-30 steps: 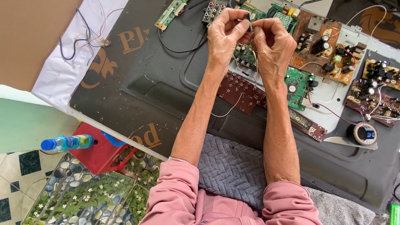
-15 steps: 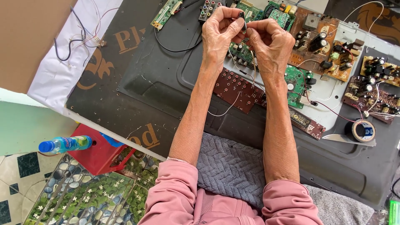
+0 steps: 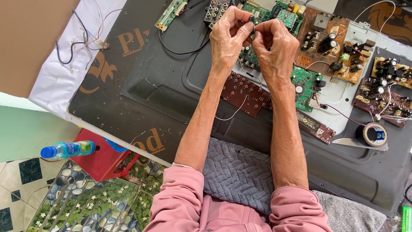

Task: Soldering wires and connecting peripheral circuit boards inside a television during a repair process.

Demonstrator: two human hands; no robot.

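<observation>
My left hand [image 3: 228,38] and my right hand [image 3: 274,45] are raised together over the circuit boards. Their fingertips pinch a small dark part [image 3: 252,20] between them. Below the hands lie a green circuit board [image 3: 305,82] and a dark red board [image 3: 244,92] with a thin white wire [image 3: 234,114] trailing from it. All of it rests on a dark plastic back panel [image 3: 163,81]. What exactly the small part is cannot be made out.
Brown boards with capacitors [image 3: 330,43] lie at the right, a tape roll [image 3: 374,134] and a knife blade [image 3: 349,141] near it. Loose wires [image 3: 81,38] lie on white cloth at the left. A red stool [image 3: 101,159] holds a blue-capped bottle [image 3: 66,150].
Both hands have stayed together at the same spot, their fingers shifting slightly on the small part. The view has tilted a little.
</observation>
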